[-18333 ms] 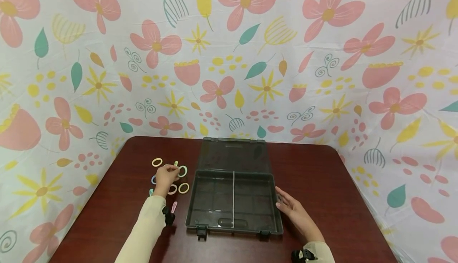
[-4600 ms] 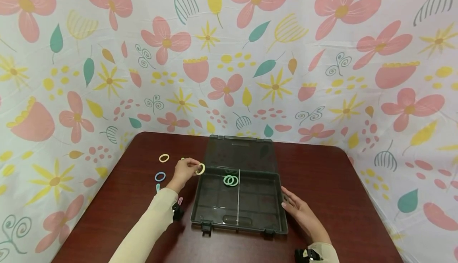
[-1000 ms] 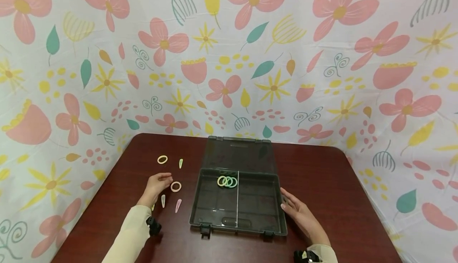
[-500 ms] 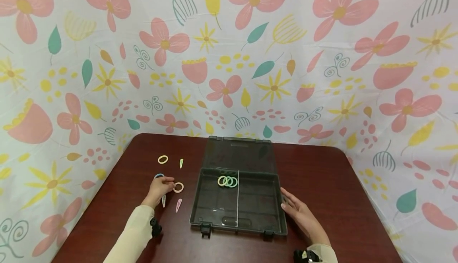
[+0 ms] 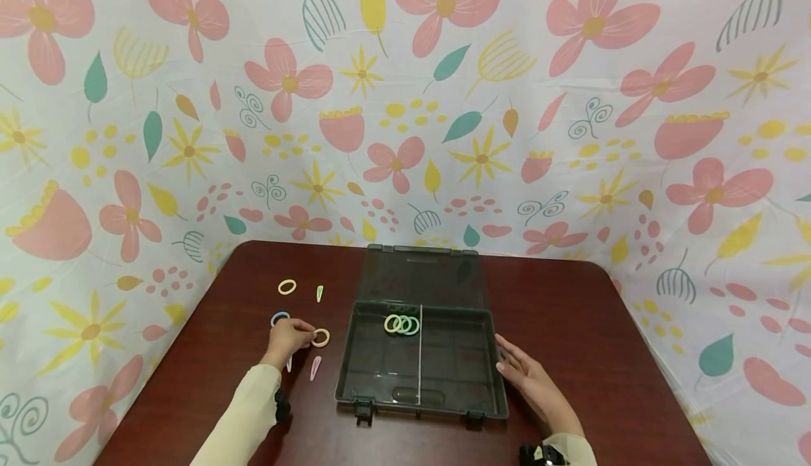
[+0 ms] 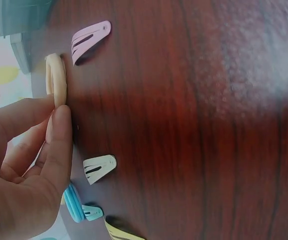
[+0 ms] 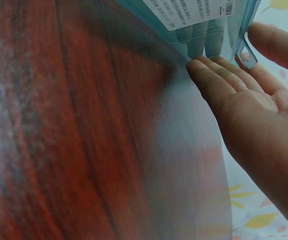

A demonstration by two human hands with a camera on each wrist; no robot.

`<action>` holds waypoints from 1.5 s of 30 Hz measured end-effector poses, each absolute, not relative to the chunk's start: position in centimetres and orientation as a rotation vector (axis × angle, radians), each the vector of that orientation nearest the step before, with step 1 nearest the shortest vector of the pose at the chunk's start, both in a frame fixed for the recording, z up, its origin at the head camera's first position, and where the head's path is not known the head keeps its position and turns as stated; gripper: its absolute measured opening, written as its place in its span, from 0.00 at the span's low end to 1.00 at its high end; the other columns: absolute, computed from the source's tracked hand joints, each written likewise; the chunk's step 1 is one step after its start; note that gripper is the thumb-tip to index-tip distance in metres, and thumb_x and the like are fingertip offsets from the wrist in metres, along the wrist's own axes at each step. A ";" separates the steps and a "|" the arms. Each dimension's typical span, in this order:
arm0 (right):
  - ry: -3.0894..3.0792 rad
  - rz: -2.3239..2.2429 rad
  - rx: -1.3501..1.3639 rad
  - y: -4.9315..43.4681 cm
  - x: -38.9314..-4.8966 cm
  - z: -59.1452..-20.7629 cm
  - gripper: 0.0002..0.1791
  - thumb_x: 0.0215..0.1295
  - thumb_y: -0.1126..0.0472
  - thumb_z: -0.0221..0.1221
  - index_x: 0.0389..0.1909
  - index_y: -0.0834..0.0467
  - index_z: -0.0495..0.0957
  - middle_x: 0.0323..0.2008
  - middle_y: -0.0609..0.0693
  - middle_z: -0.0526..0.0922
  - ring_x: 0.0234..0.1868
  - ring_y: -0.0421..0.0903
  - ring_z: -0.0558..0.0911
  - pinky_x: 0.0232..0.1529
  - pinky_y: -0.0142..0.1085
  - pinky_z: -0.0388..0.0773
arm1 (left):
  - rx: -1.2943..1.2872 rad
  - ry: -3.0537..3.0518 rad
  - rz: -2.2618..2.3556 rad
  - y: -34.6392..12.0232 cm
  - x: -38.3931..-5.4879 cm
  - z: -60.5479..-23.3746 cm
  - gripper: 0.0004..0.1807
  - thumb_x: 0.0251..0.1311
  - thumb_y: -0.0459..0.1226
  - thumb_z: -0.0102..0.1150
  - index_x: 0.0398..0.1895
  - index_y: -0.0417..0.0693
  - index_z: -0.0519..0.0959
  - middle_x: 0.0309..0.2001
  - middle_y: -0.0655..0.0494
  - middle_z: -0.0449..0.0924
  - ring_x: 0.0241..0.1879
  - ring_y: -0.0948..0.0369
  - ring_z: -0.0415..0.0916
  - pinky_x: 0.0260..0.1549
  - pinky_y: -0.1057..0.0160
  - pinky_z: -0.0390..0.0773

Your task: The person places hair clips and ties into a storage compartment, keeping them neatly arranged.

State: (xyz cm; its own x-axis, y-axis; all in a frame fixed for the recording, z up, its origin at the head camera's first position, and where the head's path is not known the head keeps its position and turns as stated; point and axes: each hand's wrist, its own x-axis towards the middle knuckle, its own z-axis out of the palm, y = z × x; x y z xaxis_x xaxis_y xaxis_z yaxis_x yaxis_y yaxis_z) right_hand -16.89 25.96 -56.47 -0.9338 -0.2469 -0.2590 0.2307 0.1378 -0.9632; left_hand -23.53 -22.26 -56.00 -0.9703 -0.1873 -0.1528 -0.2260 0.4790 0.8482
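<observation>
Left hand (image 5: 289,341) pinching peach ring (image 6: 59,82), jutting beyond the grip, right hand (image 5: 532,380) straight-fingered against box (image 5: 380,371)

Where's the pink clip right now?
In the head view, the pink clip lies on the table, left of the box, just below the peach ring.

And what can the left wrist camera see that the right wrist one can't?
Only the left wrist view shows the left hand pinching a peach ring, plus a blue ring, pink clip, white clip, teal clip and yellow clip.

Only the right wrist view shows the right hand touching the box and a printed label with a barcode.

Both show the wooden table, part of the box and the flowery cloth.
</observation>
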 end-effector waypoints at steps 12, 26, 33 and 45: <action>2.061 -1.873 0.015 25.9 -16.8 -56.5 0.35 0.72 0.57 0.54 0.75 0.50 0.51 0.76 0.56 0.45 0.74 0.58 0.44 0.70 0.59 0.53 | -0.452 2.576 1.652 -21.8 -23.3 -55.5 0.05 0.55 0.24 0.59 0.32 0.25 0.82 0.33 0.37 0.81 0.26 0.56 0.83 0.29 0.61 0.86; 2.054 -1.886 0.014 25.7 -16.8 -56.2 0.35 0.72 0.59 0.54 0.76 0.51 0.51 0.76 0.56 0.44 0.74 0.58 0.44 0.70 0.59 0.53 | -0.540 2.235 1.982 -21.9 -23.8 -54.4 0.10 0.63 0.25 0.55 0.45 0.23 0.76 0.37 0.40 0.79 0.28 0.58 0.82 0.38 0.57 0.85; 2.067 -1.863 0.019 25.8 -16.9 -56.3 0.35 0.72 0.56 0.54 0.75 0.49 0.51 0.76 0.56 0.45 0.74 0.58 0.45 0.69 0.59 0.54 | -0.457 2.110 2.126 -21.0 -24.4 -52.9 0.16 0.61 0.23 0.57 0.51 0.22 0.74 0.44 0.37 0.79 0.37 0.57 0.82 0.43 0.60 0.84; 2.064 -1.872 0.003 25.9 -16.9 -56.5 0.35 0.72 0.58 0.53 0.76 0.50 0.51 0.76 0.57 0.45 0.75 0.58 0.44 0.70 0.58 0.54 | -0.375 1.906 2.245 -16.6 -25.8 -50.6 0.17 0.61 0.23 0.57 0.53 0.25 0.74 0.42 0.42 0.79 0.36 0.58 0.83 0.43 0.61 0.84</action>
State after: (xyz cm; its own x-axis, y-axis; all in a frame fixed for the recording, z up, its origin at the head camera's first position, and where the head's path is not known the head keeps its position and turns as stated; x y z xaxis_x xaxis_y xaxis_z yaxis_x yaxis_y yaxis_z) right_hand -16.87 25.92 -56.50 -0.9376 -0.2318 -0.2590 0.2352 0.1258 -0.9638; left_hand -25.80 -16.57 -50.61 -0.9535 -0.0306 -0.2999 -0.2910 -0.1666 0.9421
